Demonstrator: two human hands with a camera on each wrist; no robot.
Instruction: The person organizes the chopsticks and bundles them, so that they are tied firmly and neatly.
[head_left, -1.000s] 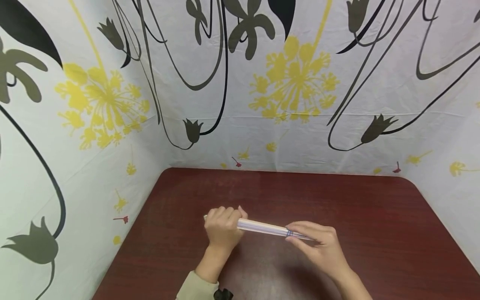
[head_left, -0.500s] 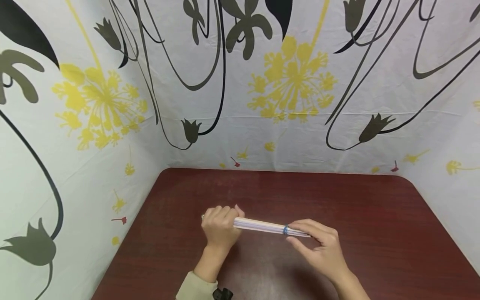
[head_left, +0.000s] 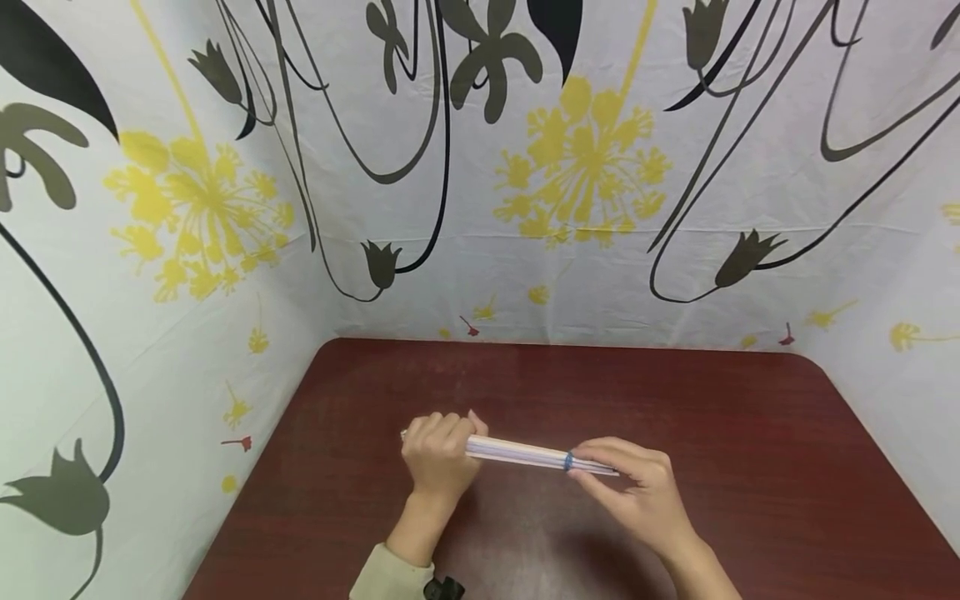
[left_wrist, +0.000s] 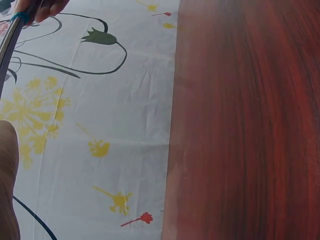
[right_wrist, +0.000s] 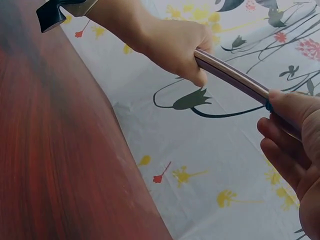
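In the head view, a slim bundle of pale chopsticks (head_left: 513, 452) is held over the table, slanting slightly down to the right. My left hand (head_left: 441, 458) grips its thicker end in a fist, only a short tip showing past it. Around the thin end runs a blue rubber band (head_left: 568, 461). My right hand (head_left: 637, 492) pinches the bundle at this band between thumb and fingers, its tips reaching toward the palm. In the right wrist view the chopsticks (right_wrist: 232, 74) span between both hands, with the right thumb at the band (right_wrist: 269, 106).
A dark red wood-grain table (head_left: 675, 400) with rounded far corners lies under the hands. White cloth (head_left: 480, 200) printed with flowers hangs behind it and along its sides. A black strap (head_left: 444, 588) sits by the left sleeve (head_left: 393, 575).
The band's separate strands at the thin end now look like one narrow ring. My right fingers shifted slightly around it, while my left hand keeps its grip; the head view drifted a little.
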